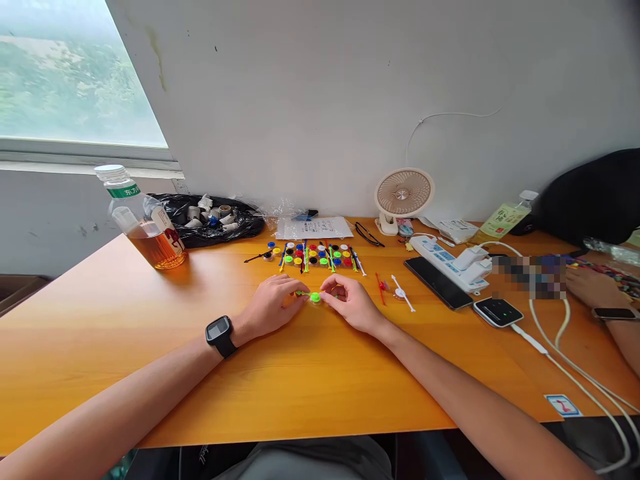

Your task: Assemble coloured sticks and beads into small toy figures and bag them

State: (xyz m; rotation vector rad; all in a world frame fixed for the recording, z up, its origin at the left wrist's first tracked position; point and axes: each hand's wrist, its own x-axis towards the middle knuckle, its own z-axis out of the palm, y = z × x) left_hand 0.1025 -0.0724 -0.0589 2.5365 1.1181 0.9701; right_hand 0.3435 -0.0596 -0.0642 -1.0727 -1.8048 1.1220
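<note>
Between my two hands, low over the wooden table, is a small bright green spinner (pixel 315 297), a round cap with a thin arrow and a clear base. My left hand (pixel 275 301) is closed, its thumb and fingertips pinching the arrow's left end. Closed from the other side, my right hand (pixel 351 301) pinches the spinner's right side; its fingers partly hide that end. Just right of my right hand lie a red spinner (pixel 383 287) and a white spinner (pixel 401 293). Beyond my hands are rows of coloured round caps (pixel 313 253) and thin arrows.
A tea bottle (pixel 155 230) and a black plastic bag (pixel 240 223) stand at the left. Behind the rows lies a paper sheet (pixel 315 228). To the right are a fan (pixel 404 193), a phone (pixel 437 282), a power strip (pixel 445 262) and cables. Another person's hand (pixel 593 290) is far right.
</note>
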